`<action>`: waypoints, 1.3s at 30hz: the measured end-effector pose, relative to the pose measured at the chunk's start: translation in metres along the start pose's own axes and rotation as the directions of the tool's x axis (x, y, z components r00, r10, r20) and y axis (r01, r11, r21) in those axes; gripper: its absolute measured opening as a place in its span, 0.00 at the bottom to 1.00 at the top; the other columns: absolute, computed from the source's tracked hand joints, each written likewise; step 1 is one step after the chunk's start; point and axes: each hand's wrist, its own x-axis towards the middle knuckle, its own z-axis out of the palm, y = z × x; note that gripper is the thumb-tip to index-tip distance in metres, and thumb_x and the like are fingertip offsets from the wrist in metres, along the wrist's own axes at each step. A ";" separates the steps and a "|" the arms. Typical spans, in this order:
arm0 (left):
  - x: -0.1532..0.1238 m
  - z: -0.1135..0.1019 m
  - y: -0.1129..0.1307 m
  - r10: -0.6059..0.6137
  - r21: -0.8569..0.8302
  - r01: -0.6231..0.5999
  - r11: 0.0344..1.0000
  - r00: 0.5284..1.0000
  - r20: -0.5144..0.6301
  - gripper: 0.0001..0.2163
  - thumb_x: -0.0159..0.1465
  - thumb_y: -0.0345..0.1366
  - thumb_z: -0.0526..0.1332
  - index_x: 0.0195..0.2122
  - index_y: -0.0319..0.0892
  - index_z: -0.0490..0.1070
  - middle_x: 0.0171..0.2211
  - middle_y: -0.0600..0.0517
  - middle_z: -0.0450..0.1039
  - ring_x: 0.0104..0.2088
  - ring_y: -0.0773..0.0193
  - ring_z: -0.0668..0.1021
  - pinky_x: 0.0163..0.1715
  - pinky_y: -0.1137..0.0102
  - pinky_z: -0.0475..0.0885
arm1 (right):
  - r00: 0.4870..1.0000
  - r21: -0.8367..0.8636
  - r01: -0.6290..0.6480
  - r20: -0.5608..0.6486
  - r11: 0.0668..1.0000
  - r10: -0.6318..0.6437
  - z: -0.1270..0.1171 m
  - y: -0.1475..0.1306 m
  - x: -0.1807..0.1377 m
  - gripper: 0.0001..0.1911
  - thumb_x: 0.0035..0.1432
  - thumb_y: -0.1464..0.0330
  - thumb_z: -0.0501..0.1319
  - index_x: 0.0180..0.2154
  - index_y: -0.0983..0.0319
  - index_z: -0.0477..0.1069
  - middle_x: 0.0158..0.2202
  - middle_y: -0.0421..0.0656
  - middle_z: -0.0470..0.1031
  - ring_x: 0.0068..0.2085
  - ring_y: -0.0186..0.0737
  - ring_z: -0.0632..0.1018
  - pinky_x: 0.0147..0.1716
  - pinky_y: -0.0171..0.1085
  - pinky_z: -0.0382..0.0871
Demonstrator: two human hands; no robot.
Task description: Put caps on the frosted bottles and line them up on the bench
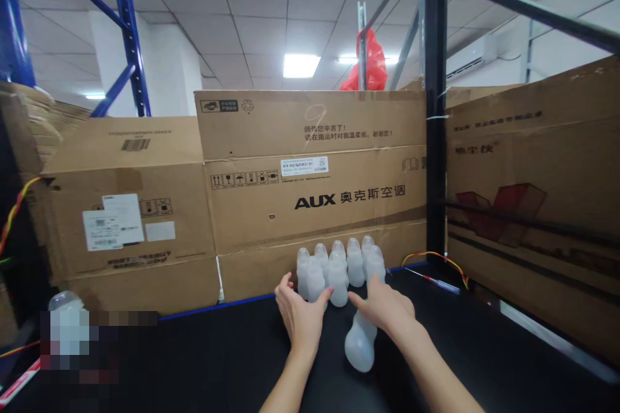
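- Translucent white plastic bottles [339, 266] stand upright in a tight cluster at the centre of the frame, on the black shelf surface [217, 355], just in front of the big AUX carton [314, 187].
- One more bottle [361, 342] sits nearer the camera, below the right hand [387, 308] — tilted, it seems, though the hand hides its top, so I cannot say for sure.
- Left hand [301, 311] is spread wide, holding nothing; its fingertips touch the front-left bottle of the cluster.
- Right hand is curled over the near bottle's upper part, apparently gripping it, forefinger pointing toward the cluster.
- To do this well, in my judgement: steady the front row with the spread hand, and bring the near bottle in upright and slowly — these light, narrow-necked bottles would topple like skittles at a nudge.
- Each bottle is cloudy, waisted, wider at the base, with a rounded cap.
- More cardboard cartons line the left and right of the frame.
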 end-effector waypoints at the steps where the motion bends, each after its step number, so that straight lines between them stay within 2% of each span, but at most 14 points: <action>1: 0.000 -0.002 -0.002 0.008 -0.021 -0.008 1.000 1.000 0.010 0.41 0.51 0.44 0.78 0.59 0.41 0.56 0.50 0.44 0.67 0.53 0.48 0.74 0.56 0.57 0.70 | 0.999 -0.004 0.006 0.034 1.000 -0.006 0.003 0.000 0.000 0.29 0.60 0.55 0.64 0.53 0.71 0.71 0.49 0.64 0.80 0.52 0.68 0.80 0.48 0.54 0.71; 5: 0.000 -0.004 -0.006 -0.011 -0.098 0.021 0.995 0.995 0.101 0.27 0.55 0.42 0.73 0.51 0.47 0.60 0.41 0.52 0.71 0.41 0.54 0.78 0.41 0.63 0.73 | 0.997 0.030 0.043 0.070 0.999 -0.045 0.008 0.000 0.003 0.25 0.56 0.60 0.65 0.53 0.67 0.72 0.51 0.59 0.80 0.53 0.64 0.80 0.48 0.50 0.72; 9: 0.000 -0.003 -0.007 -0.041 -0.150 0.068 0.986 0.983 0.176 0.24 0.57 0.41 0.69 0.51 0.48 0.60 0.40 0.53 0.73 0.34 0.58 0.79 0.32 0.68 0.70 | 0.998 0.099 0.050 -0.044 0.994 -0.046 0.001 -0.003 0.005 0.26 0.60 0.60 0.60 0.57 0.64 0.71 0.52 0.55 0.79 0.54 0.60 0.80 0.48 0.47 0.72; 15: -0.001 -0.004 -0.006 -0.049 -0.191 0.092 0.977 0.974 0.220 0.24 0.56 0.36 0.68 0.51 0.47 0.61 0.43 0.50 0.74 0.35 0.60 0.79 0.33 0.69 0.71 | 0.966 0.210 0.059 -0.258 0.976 -0.003 -0.008 -0.006 0.005 0.29 0.64 0.58 0.55 0.64 0.60 0.61 0.56 0.52 0.77 0.54 0.54 0.79 0.48 0.43 0.71; 18: -0.001 -0.003 -0.007 -0.052 -0.202 0.101 0.974 0.971 0.232 0.21 0.55 0.35 0.68 0.48 0.47 0.64 0.42 0.50 0.75 0.35 0.59 0.79 0.35 0.67 0.71 | 0.951 0.261 0.100 -0.307 0.960 -0.016 -0.003 -0.005 0.007 0.30 0.65 0.59 0.56 0.65 0.60 0.59 0.56 0.50 0.76 0.54 0.50 0.80 0.48 0.40 0.71; 22: 0.000 0.001 -0.012 -0.028 -0.241 0.090 0.966 0.968 0.249 0.20 0.53 0.34 0.67 0.47 0.47 0.66 0.41 0.51 0.75 0.34 0.60 0.78 0.36 0.67 0.72 | 0.942 0.303 0.141 -0.335 0.943 -0.033 0.010 -0.003 0.014 0.31 0.65 0.62 0.56 0.66 0.63 0.55 0.56 0.51 0.77 0.54 0.51 0.80 0.48 0.39 0.71; 26: 0.000 0.006 -0.018 -0.009 -0.280 0.085 0.956 0.965 0.262 0.18 0.53 0.36 0.67 0.45 0.46 0.68 0.40 0.51 0.75 0.33 0.60 0.78 0.37 0.67 0.73 | 0.938 0.309 0.171 -0.341 0.935 -0.059 0.024 -0.001 0.020 0.28 0.63 0.67 0.56 0.64 0.63 0.58 0.58 0.51 0.75 0.56 0.50 0.79 0.50 0.38 0.70; 30: 0.001 0.009 -0.020 -0.001 -0.309 0.088 0.947 0.963 0.270 0.17 0.53 0.39 0.67 0.44 0.45 0.68 0.39 0.50 0.75 0.34 0.59 0.78 0.38 0.65 0.73 | 0.936 0.315 0.162 -0.349 0.935 -0.045 0.033 0.000 0.022 0.25 0.60 0.70 0.56 0.59 0.65 0.63 0.52 0.52 0.78 0.52 0.50 0.81 0.48 0.38 0.71; 35: 0.001 0.008 -0.020 0.006 -0.336 0.088 0.938 0.963 0.269 0.17 0.52 0.40 0.67 0.42 0.44 0.69 0.37 0.50 0.76 0.33 0.58 0.78 0.37 0.65 0.73 | 0.919 0.305 0.158 -0.393 0.939 -0.027 0.039 0.000 0.026 0.24 0.58 0.72 0.56 0.57 0.67 0.62 0.52 0.54 0.75 0.53 0.50 0.78 0.52 0.38 0.70; 39: 0.001 0.009 -0.022 0.007 -0.352 0.092 0.931 0.963 0.269 0.16 0.52 0.40 0.68 0.42 0.44 0.70 0.37 0.50 0.76 0.33 0.58 0.79 0.36 0.65 0.74 | 0.918 0.277 0.157 -0.396 0.948 -0.036 0.042 0.002 0.029 0.17 0.59 0.73 0.55 0.50 0.64 0.65 0.50 0.53 0.75 0.53 0.49 0.77 0.52 0.39 0.70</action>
